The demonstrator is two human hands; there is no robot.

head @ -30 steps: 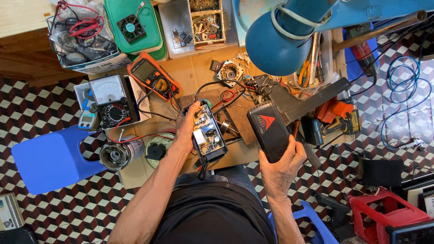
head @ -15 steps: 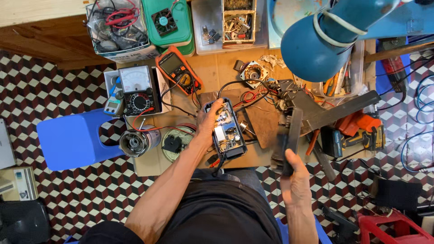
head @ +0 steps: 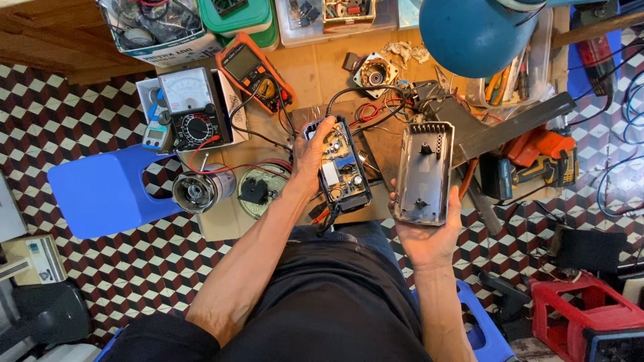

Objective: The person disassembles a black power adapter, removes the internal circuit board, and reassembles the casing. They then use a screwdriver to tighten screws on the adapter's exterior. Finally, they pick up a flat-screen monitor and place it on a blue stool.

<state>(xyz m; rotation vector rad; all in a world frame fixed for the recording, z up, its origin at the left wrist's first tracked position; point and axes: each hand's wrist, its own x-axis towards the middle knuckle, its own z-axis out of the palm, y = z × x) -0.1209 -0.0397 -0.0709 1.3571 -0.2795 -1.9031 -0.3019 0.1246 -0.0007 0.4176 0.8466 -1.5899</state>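
Head view, right hand (head: 429, 234) flipped grey cover (head: 424, 171) hollow-side up

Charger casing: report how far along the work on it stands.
Done: the grey cover shell is off, hollow side up in the right hand. In hand: the left hand steadies the opened base, its circuit board exposed, leads running off it. Left: the analog multimeter and orange digital multimeter lie untouched; the two halves are apart.

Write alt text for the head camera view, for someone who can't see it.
Seen from above, a person's left hand steadies an opened device with its circuit board exposed, while the right hand holds its grey cover, hollow side up. Two multimeters and loose wires crowd the small wooden bench.
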